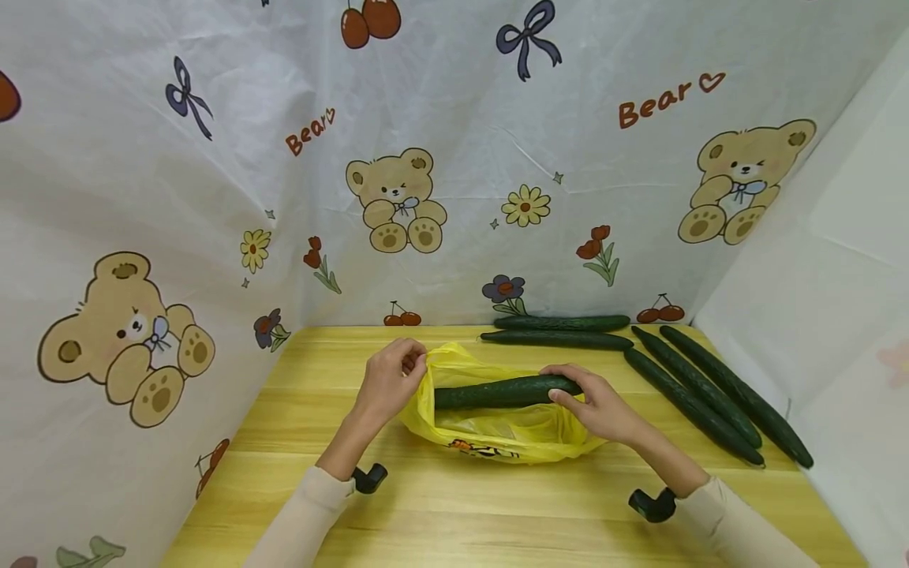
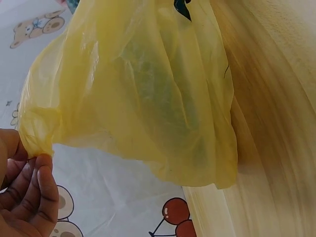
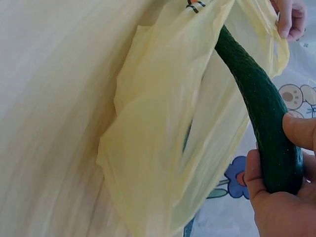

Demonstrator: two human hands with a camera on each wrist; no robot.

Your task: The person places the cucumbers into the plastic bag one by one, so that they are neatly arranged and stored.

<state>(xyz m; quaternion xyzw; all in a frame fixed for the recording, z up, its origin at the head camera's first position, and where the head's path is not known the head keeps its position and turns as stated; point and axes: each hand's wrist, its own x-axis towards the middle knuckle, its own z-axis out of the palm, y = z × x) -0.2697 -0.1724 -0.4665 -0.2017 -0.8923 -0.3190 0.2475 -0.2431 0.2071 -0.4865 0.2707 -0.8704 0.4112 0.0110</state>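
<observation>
A yellow plastic bag (image 1: 529, 451) lies with its mouth spread on the wooden table. My left hand (image 1: 390, 380) pinches the bag's edge at its left, bunching the film between thumb and fingers, as the left wrist view also shows. In my right hand (image 1: 592, 402) is the right end of a dark green cucumber (image 1: 497, 394), gripped between thumb and fingers. The cucumber's other end reaches into the bag's opening and is hidden there in the right wrist view. Through the yellow film in the left wrist view, a dark green shape (image 2: 158, 89) shows faintly.
Two cucumbers (image 1: 557, 339) lie along the table's back edge. Several more, including one cucumber (image 1: 738, 394), slant along the right side. A white cloth (image 1: 454, 102) printed with bears hangs behind the wooden table (image 1: 454, 521).
</observation>
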